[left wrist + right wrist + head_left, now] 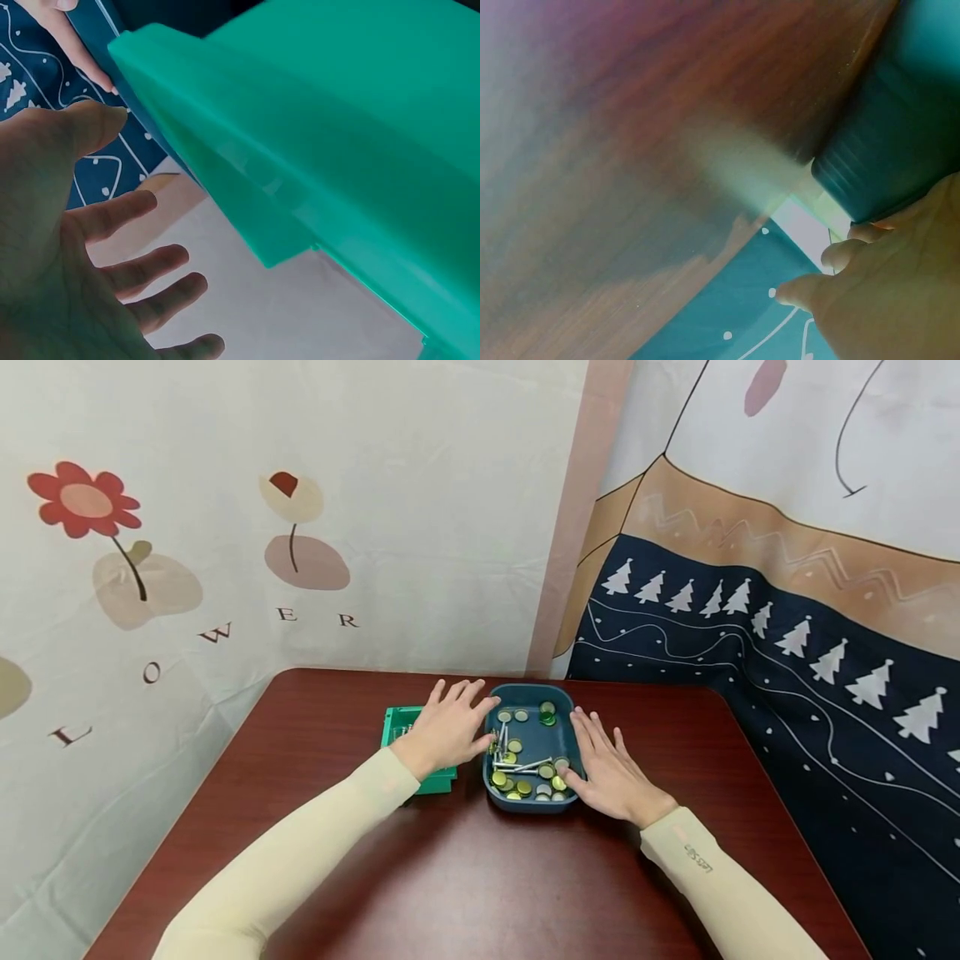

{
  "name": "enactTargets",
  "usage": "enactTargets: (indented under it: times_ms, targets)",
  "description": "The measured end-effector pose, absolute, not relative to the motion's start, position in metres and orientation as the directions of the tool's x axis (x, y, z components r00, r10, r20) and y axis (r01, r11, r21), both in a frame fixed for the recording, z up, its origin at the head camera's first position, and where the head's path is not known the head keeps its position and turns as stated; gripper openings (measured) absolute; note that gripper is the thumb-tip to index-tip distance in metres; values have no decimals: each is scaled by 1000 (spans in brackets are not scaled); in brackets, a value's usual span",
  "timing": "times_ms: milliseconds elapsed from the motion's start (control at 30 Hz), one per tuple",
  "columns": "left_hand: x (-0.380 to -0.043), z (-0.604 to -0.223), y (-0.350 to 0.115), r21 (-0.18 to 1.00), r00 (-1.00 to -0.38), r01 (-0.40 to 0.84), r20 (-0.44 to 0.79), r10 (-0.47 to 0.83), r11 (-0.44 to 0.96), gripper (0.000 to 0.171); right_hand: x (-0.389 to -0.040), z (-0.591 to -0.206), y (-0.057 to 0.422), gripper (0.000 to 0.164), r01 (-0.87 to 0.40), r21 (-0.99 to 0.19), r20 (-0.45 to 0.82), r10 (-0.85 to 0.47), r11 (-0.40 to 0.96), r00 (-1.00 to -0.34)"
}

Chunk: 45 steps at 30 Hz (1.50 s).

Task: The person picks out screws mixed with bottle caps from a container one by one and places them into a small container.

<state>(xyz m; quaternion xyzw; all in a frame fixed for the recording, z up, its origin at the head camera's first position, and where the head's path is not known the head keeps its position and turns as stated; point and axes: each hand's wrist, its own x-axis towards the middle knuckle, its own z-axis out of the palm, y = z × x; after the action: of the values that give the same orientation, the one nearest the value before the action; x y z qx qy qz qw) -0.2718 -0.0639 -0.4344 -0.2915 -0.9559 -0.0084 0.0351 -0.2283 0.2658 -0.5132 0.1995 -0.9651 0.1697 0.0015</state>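
A dark blue tray (534, 742) stands near the far side of the table. Several round gold and silver discs (522, 787) lie in it, with some long metal screws or nails (504, 742) at its left and middle. My right hand (611, 772) lies along the tray's right rim with straight fingers, the thumb over its near right corner. Over the green box (435, 784) my left hand (452, 727) hovers, fingers spread, thumb towards the tray's left rim. Small metal pieces show in the box, partly hidden by this hand. In the left wrist view the box's side looms close to the relaxed fingers (169, 262).
The dark red-brown table (480, 877) has its far edge just behind the tray and box. A pale cloth with flower prints (420, 510) hangs behind, and a dark blue one with white trees (750, 660) hangs at the right.
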Motion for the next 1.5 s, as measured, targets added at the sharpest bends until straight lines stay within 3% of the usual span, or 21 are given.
enactTargets:
  times_ms: [800, 1500]
  targets:
    - [-267, -439, -27, 5, -800, 600, 32, 599, 800, 66, -228, -512, 263, 97, -381, -322, 67, -380, 867, -923]
    - [-267, -442, 3, -64, -753, 658, -76, 654, 750, 72, -227, -511, 262, 97, -380, -324, 65, -381, 866, -922]
